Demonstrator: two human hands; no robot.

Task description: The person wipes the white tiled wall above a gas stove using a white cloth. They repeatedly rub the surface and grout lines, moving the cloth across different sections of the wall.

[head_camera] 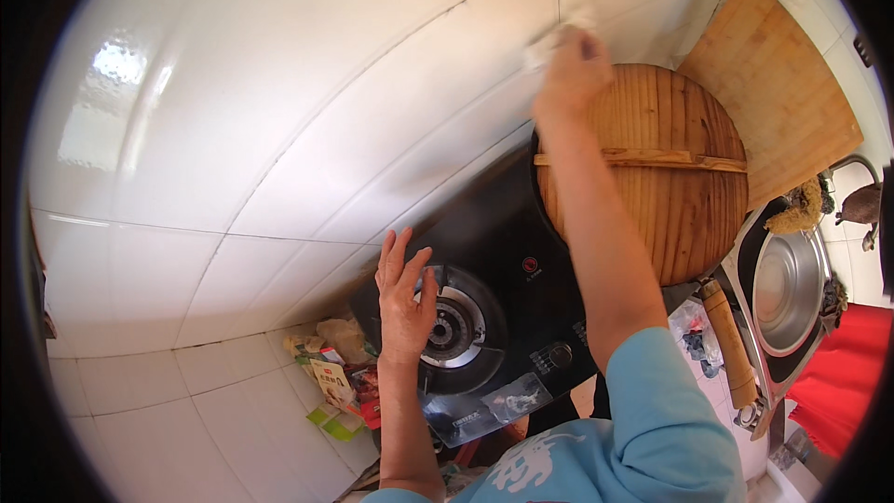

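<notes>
My right hand (574, 70), blurred by motion, is closed on a white cloth or wad of paper (541, 52) pressed to the white tiled wall (419, 84). My right forearm passes over a round wooden lid (670, 112) that covers a pan with a wooden handle (726, 342). Over the back left of the black gas hob (510, 223), my left hand (405, 293) is raised with its fingers apart and holds nothing. Beneath and beside it lies a round burner (443, 328) with no visible flame.
A wooden cutting board (775, 91) leans in the corner behind the lid. To the right are a metal basin (786, 293) in the sink, a yellowish cloth (800, 209) and a red cloth (845, 377). Food packets (335, 384) stand left of the hob.
</notes>
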